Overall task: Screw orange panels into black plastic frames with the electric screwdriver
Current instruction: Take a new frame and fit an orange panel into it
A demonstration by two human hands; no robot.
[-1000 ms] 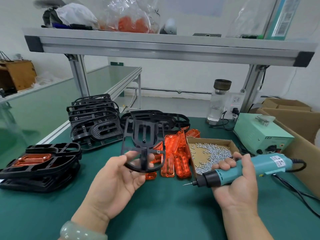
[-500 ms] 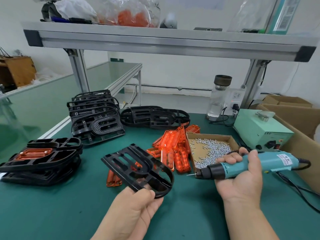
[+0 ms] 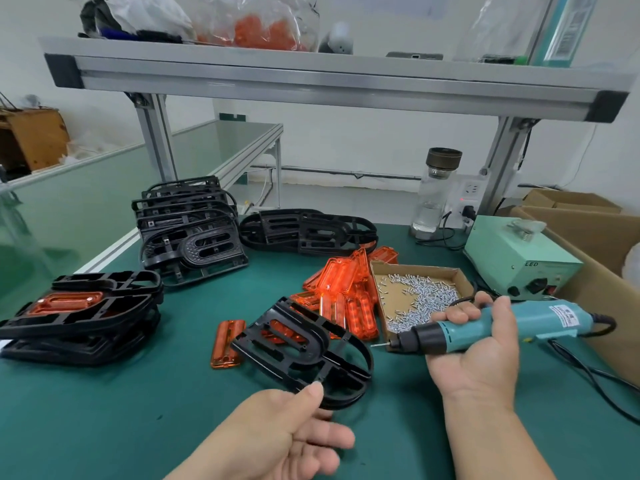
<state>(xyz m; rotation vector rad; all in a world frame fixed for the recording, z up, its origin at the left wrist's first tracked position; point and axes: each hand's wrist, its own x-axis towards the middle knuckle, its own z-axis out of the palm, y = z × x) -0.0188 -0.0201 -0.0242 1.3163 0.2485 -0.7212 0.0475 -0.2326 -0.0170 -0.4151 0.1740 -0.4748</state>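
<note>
A black plastic frame (image 3: pixel 294 348) lies tilted low over the green mat, partly covering orange panels. My left hand (image 3: pixel 277 441) is palm up below it and pinches its near rim between thumb and fingers. My right hand (image 3: pixel 478 358) grips the teal electric screwdriver (image 3: pixel 540 322), held level with its bit pointing left toward the frame, a short gap away. A pile of orange panels (image 3: pixel 346 289) sits behind the frame. One loose orange panel (image 3: pixel 225 342) lies flat at the frame's left.
An open cardboard tray of screws (image 3: pixel 415 268) sits just behind my right hand. Assembled frames (image 3: pixel 86 317) are stacked at the left, with bare black frames (image 3: pixel 190 230) stacked further back. A green power box (image 3: pixel 519 265), a bottle (image 3: pixel 436 192) and the screwdriver's cable (image 3: pixel 588 375) are on the right.
My left hand turned the black frame from upright to flat and lowered it toward the mat, nearer to me. The right hand with the screwdriver shifted slightly right.
</note>
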